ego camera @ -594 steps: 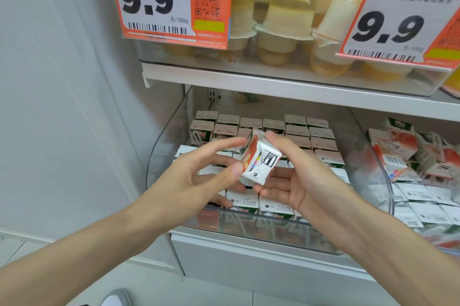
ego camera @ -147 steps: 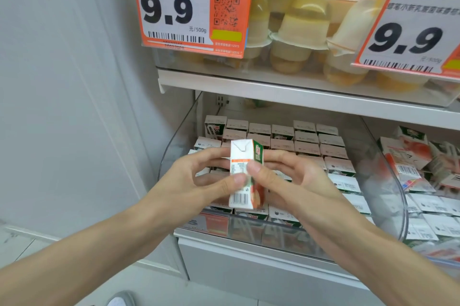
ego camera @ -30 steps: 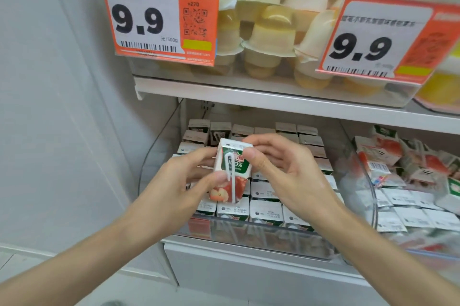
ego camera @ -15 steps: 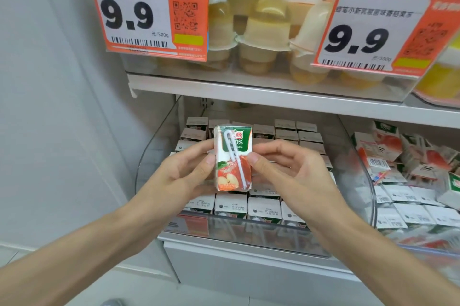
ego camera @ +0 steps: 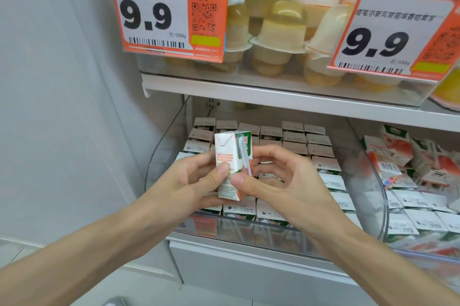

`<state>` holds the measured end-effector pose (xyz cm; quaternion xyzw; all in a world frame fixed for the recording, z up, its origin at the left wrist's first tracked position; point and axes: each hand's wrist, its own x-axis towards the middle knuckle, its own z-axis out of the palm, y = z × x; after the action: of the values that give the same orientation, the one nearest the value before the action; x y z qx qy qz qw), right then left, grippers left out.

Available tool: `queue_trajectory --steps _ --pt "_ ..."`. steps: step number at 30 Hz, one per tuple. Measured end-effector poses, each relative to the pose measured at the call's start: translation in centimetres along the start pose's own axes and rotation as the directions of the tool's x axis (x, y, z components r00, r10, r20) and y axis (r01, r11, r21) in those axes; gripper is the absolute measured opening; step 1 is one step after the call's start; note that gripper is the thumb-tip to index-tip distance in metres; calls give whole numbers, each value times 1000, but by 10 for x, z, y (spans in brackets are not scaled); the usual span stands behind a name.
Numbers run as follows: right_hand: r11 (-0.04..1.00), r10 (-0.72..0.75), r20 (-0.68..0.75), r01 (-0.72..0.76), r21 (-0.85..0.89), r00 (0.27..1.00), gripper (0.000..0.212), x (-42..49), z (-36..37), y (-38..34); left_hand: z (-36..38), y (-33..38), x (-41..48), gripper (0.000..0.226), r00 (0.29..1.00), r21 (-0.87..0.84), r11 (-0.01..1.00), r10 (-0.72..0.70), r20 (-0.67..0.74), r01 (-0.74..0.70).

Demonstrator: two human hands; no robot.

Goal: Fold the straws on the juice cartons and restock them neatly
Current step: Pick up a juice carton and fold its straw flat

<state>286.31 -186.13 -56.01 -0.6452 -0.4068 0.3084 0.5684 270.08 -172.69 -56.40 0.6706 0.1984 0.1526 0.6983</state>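
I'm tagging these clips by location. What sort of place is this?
Probably a shop: orange price tags reading 9.9 with barcodes, a clear bin packed with rows of juice cartons, and jelly cups stocked above.

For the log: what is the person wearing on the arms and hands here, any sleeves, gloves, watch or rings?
Nothing worn shows. The left hand and right hand are ungloved, with no rings on the fingers in view. The left forearm and right forearm are bare to the frame edge: no sleeves, watch, bracelet or markings.
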Motion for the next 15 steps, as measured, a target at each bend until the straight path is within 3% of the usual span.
queue_trajectory --steps 5,9,15 --pt "996 60 79 -66 66 995 50 1 3 -3 -2 1 0 46 997 -13 1000 -25 -79 24" --pt "989 86 5 -86 122 996 58 3 3 -2 -1 3 0 49 995 -67 997 -41 -87 35" --pt "977 152 48 -158 141 987 46 2 -3 -3 -1 6 -1 45 999 -157 987 -41 21 44"
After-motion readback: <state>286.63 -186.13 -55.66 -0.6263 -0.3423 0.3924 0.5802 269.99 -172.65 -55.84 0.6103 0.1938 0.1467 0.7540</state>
